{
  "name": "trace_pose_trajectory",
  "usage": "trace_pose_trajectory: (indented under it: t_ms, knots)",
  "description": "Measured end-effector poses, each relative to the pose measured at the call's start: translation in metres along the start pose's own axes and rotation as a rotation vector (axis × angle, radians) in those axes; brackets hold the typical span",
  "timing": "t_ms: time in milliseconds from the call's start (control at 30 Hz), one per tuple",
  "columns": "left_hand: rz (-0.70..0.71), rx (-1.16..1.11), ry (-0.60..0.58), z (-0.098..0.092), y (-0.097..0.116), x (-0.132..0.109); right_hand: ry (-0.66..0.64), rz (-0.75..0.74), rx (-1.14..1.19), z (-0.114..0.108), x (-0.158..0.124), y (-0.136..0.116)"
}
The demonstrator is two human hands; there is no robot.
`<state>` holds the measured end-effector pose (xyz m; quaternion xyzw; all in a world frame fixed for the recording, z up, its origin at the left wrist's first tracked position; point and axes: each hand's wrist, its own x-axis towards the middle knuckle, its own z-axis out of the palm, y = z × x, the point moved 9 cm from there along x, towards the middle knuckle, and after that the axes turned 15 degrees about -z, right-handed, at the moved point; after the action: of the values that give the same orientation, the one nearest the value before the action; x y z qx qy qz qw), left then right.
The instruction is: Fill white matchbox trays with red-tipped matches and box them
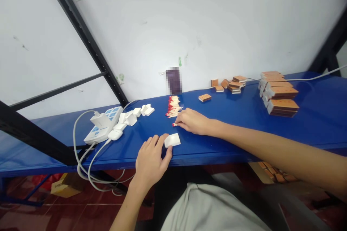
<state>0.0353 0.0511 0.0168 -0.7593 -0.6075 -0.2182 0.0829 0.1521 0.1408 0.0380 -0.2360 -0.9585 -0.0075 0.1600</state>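
Between the thumb and fingers of my left hand [152, 157] is a small white matchbox tray [172, 140], held by its left end near the table's front edge. My right hand [191, 121] is pinched on a few matches [174, 125], whose red heads stick out to the left below the fingertips. Just beyond it lies a pile of red-headed matches [173, 105] on the blue table. How many matches the right hand holds is hidden by the fingers.
Several white trays [131, 119] lie at left beside a power strip [107, 124] with plugged-in cables. A single brown matchbox [204, 97], a loose heap of matchboxes [235, 85] and taller stacks [283, 106] stand at right. A black metal post [89, 39] rises at left.
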Motion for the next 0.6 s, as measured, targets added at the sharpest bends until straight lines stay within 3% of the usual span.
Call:
trace_pose_trajectory:
  t_ms: [400,600]
  knots:
    - [-0.015,-0.004,-0.007,-0.003,0.001,0.000,0.049,0.156,0.036,0.000,-0.007,0.018]
    - [-0.029,0.000,-0.026,-0.002,0.000,0.000,0.038,0.116,0.057,-0.001,-0.005,0.016]
